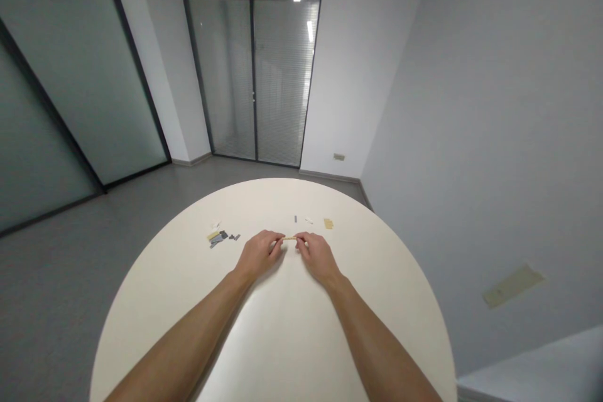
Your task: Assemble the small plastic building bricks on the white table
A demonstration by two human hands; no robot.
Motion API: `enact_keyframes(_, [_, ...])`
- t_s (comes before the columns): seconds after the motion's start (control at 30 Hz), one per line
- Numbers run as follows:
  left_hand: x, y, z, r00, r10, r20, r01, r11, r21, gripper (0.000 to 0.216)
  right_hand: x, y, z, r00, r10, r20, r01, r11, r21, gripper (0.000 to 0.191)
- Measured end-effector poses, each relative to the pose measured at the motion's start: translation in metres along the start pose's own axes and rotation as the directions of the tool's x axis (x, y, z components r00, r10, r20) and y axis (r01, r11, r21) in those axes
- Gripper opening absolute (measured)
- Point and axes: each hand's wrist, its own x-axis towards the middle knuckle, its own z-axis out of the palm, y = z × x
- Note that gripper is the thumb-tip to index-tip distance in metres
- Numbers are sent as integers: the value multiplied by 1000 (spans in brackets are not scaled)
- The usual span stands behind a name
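Between my two hands, just over the middle of the white table, is a thin tan strip (pixel 289 238), probably a toy building piece seen edge-on. My left hand (pixel 260 254) pinches its left end between thumb and fingers. Its right end is pinched by my right hand (pixel 316 255) in the same way. The strip lies about level; its studs or details are too small to make out. Beyond the right hand lie a flat tan piece (pixel 328 223), a small white piece (pixel 309 221) and a small grey piece (pixel 296 218).
A pile of grey and tan pieces (pixel 217 238) lies left of my left hand, with small dark grey pieces (pixel 234 237) beside it and white pieces (pixel 215 225) behind. The round white table (pixel 282 352) has its far edge beyond the pieces. Walls and glass doors (pixel 254 75) stand further off.
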Motion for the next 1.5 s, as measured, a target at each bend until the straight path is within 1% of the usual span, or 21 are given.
enact_keyframes(0.1, [0, -1, 0, 998, 42, -43, -44, 998, -34, 22, 0, 0, 0, 1000, 4, 1, -4, 1000, -9, 18])
enact_keyframes(0.23, [0, -2, 1, 995, 76, -66, -80, 995, -54, 20, -1, 0, 0, 1000, 9, 5, -9, 1000, 3, 18])
enact_keyframes(0.53, [0, -6, 2, 995, 54, -82, -61, 994, -94, 19, -2, -1, 0, 1000, 0, -11, 0, 998, 58, 17])
enact_keyframes(0.8, [0, -4, 1, 996, 46, -71, -53, 993, -109, 19, -1, -1, 1, 1000, 9, -14, -8, 999, 42, 17])
enact_keyframes(1.1, [1, -1, 1, 997, 34, -70, -40, 995, -89, 17, -2, -1, 0, 1000, -5, -7, 5, 1000, 27, 15])
enact_keyframes(1.33, [0, 4, -2, 999, 23, -48, -27, 997, -78, 14, -2, -4, -1, 1000, -17, -2, 17, 1000, 16, 12])
enact_keyframes(1.5, [0, 6, -4, 999, 41, -26, -43, 996, -76, 13, -2, -8, -3, 1000, -8, -4, 8, 1000, 10, 9])
